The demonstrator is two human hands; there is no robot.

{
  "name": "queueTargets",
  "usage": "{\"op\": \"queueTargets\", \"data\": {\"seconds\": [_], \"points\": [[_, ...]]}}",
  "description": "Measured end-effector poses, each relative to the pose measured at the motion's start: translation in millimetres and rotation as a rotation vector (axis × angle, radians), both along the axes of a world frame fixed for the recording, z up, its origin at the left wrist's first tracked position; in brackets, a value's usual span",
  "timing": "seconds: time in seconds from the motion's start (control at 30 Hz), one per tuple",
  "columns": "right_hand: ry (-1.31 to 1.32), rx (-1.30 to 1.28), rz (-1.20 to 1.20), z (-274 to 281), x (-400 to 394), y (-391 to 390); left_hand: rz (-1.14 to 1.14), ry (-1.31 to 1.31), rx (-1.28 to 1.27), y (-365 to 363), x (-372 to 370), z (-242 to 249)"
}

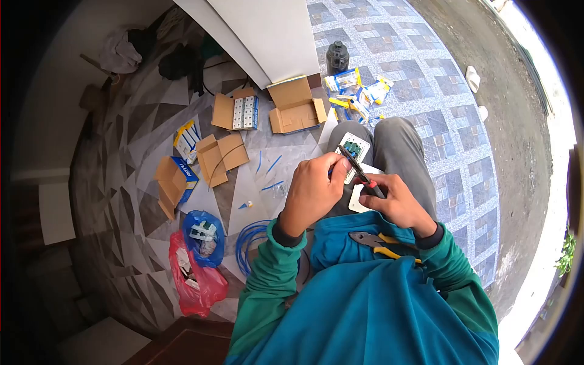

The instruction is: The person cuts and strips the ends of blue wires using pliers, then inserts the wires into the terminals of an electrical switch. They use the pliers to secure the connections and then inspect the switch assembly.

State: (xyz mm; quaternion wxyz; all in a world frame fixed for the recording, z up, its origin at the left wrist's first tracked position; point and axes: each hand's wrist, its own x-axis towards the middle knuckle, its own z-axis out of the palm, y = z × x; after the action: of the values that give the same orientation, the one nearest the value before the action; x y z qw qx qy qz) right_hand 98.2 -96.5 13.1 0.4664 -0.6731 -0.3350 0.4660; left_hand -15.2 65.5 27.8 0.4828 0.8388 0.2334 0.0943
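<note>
Over my lap, my right hand (391, 199) is closed round the red and black handles of a pair of pliers (361, 175), whose dark jaws point up and left. My left hand (314, 187) is closed beside the jaws, its thumb and index finger pinched at something too small to make out. Just behind the jaws, a white socket plate with green parts (353, 148) rests on my thighs. Another white plate (360, 199) lies partly hidden under my right hand. Yellow-handled pliers (367, 239) lie on my shirt at the waist.
Open cardboard boxes (297, 113) stand on the tiled floor, one holding white sockets (245, 113). Coiled blue cable (245, 243), a blue bag (213, 252) and a red bag (201, 286) lie at the left. Yellow packets (359, 95) and a dark bottle (337, 58) are ahead.
</note>
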Motion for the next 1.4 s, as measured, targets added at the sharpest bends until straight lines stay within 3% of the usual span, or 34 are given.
{"op": "queueTargets", "data": {"seconds": [0.27,0.37,0.43,0.63,0.7,0.87,0.93,1.4], "points": [[-0.065,-0.025,-0.075,-3,-5,2,-0.018,-0.015,0.061,1,-1,-7],[-0.184,-0.043,-0.086,-2,-7,4,-0.058,0.103,0.067,1,-4,-18],[-0.225,-0.043,-0.097,0,-7,5,-0.016,-0.028,0.004,-2,-6,-27],[-0.296,-0.023,-0.089,-9,-3,0,-0.082,0.054,-0.342,-5,-9,-18],[-0.300,-0.018,-0.073,-11,-2,-1,-0.091,0.018,-0.343,-6,-10,-24],[-0.126,-0.002,-0.066,-6,-2,-2,-0.083,-0.003,-0.296,-7,-11,-28],[-0.097,-0.032,-0.062,0,-3,-3,-0.095,-0.040,-0.161,-6,-13,-34],[0.011,-0.036,-0.117,0,-7,-14,-0.105,-0.116,-0.235,-13,-5,-47]]}}
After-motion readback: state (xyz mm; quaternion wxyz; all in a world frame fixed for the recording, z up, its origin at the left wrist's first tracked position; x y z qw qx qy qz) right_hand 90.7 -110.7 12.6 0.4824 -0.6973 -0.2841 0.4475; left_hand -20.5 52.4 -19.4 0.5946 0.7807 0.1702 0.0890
